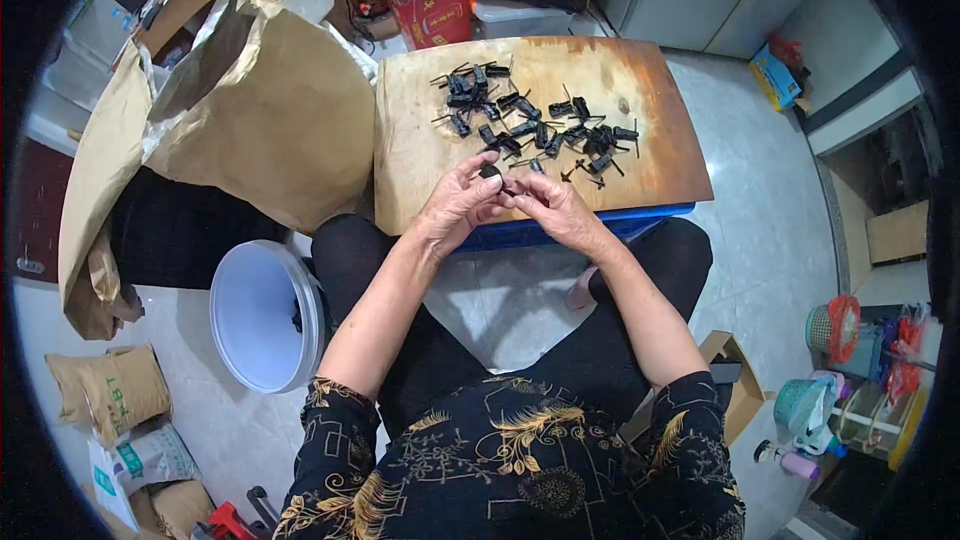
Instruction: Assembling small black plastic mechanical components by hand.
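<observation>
Between the fingers of my left hand (462, 198) is a small black plastic part (490, 171), pinched near the front edge of a wooden board (420, 130). My right hand (556, 206) meets it from the other side. Its thumb and forefinger are pressed together on a thin dark piece that touches or joins the black part; the fingers hide which. Beyond my hands, several black plastic parts with thin stems (520, 126) lie scattered on the board. A few smaller black pieces (590, 176) sit apart at the pile's near right.
The board rests on a blue crate (640, 224) between my knees. A large brown paper sack (270, 110) stands open at the left, with a white bucket (263, 315) below it. A cardboard box (740, 390) is by my right leg. A red box (430, 5) stands behind the board.
</observation>
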`<action>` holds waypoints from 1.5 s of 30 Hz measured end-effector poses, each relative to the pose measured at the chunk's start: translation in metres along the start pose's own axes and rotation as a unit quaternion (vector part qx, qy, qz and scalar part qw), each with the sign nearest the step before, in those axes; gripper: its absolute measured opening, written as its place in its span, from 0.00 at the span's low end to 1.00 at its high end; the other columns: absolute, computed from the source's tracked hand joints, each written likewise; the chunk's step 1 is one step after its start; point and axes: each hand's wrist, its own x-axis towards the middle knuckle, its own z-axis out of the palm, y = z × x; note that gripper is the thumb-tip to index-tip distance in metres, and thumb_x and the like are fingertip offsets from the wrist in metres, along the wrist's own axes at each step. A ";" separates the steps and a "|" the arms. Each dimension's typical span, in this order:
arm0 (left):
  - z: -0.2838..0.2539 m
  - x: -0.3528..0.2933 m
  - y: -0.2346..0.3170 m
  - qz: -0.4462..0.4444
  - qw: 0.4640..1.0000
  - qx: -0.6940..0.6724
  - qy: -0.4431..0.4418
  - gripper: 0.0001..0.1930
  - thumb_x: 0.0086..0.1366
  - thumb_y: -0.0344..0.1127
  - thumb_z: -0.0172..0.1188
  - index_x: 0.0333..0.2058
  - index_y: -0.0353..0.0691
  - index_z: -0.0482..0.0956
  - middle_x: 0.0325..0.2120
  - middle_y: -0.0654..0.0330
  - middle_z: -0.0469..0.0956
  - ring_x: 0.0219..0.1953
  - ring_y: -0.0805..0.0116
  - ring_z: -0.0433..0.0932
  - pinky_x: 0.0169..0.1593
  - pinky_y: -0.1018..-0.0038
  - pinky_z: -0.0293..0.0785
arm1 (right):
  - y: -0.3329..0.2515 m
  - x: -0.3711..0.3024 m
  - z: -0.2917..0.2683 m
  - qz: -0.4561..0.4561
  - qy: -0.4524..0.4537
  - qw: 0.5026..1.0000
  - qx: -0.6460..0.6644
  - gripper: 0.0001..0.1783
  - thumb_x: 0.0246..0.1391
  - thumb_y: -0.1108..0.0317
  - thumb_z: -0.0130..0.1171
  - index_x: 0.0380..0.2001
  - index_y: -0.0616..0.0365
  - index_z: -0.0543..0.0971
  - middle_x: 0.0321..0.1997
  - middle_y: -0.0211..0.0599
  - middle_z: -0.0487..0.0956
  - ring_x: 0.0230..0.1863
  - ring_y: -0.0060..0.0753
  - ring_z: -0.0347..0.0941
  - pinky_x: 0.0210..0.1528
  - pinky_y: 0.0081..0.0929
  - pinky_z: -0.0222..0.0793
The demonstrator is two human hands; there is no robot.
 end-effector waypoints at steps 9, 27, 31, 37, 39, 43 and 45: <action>-0.003 -0.002 -0.013 0.059 0.997 -0.011 0.049 0.22 0.55 0.30 0.62 0.47 0.37 0.65 0.33 0.55 0.77 0.30 0.69 0.79 0.34 0.81 0.78 | -0.003 0.001 0.005 0.018 0.013 0.988 -0.154 0.08 0.56 0.70 0.51 0.36 0.64 0.72 0.30 0.34 0.77 0.30 0.19 0.71 0.33 0.19 0.67; -0.010 0.009 -0.036 0.091 0.909 0.378 0.151 0.13 0.54 0.29 0.61 0.35 0.39 0.66 0.18 0.66 0.67 0.17 0.80 0.66 0.20 0.81 0.65 | 0.000 0.007 0.011 0.055 -0.017 0.993 -0.104 0.14 0.61 0.60 0.42 0.32 0.60 0.70 0.19 0.30 0.67 0.22 0.22 0.64 0.25 0.23 0.61; -0.007 0.009 -0.034 0.097 0.866 0.467 0.149 0.13 0.53 0.30 0.61 0.34 0.39 0.66 0.17 0.63 0.67 0.18 0.77 0.66 0.23 0.76 0.65 | 0.001 0.007 0.010 0.068 -0.024 0.992 -0.103 0.14 0.62 0.60 0.42 0.31 0.61 0.69 0.19 0.30 0.66 0.22 0.22 0.64 0.25 0.23 0.61; -0.007 0.013 -0.036 0.091 0.851 0.493 0.158 0.13 0.53 0.29 0.60 0.34 0.39 0.65 0.17 0.59 0.68 0.19 0.72 0.67 0.24 0.73 0.66 | 0.011 0.009 0.014 0.094 -0.014 0.991 -0.093 0.14 0.62 0.61 0.42 0.29 0.61 0.68 0.19 0.29 0.66 0.22 0.21 0.62 0.25 0.23 0.60; -0.007 0.014 -0.038 0.084 0.843 0.506 0.165 0.13 0.53 0.28 0.59 0.34 0.39 0.65 0.17 0.57 0.69 0.19 0.69 0.69 0.24 0.72 0.66 | 0.014 0.012 0.016 0.101 -0.008 0.990 -0.094 0.14 0.62 0.62 0.42 0.29 0.61 0.68 0.19 0.29 0.66 0.22 0.21 0.62 0.25 0.23 0.60; -0.011 0.019 -0.041 0.139 0.807 0.542 0.190 0.13 0.52 0.27 0.58 0.36 0.39 0.65 0.18 0.51 0.70 0.20 0.58 0.71 0.27 0.68 0.68 | 0.022 0.019 0.018 0.088 0.011 0.990 -0.114 0.13 0.61 0.63 0.43 0.28 0.61 0.68 0.20 0.30 0.66 0.24 0.23 0.62 0.27 0.24 0.61; -0.015 0.022 -0.044 0.161 0.796 0.550 0.195 0.14 0.51 0.26 0.58 0.36 0.39 0.64 0.18 0.50 0.70 0.20 0.55 0.72 0.27 0.67 0.68 | 0.026 0.023 0.019 0.070 0.020 0.991 -0.109 0.11 0.60 0.64 0.44 0.31 0.62 0.69 0.21 0.38 0.69 0.24 0.32 0.66 0.28 0.28 0.63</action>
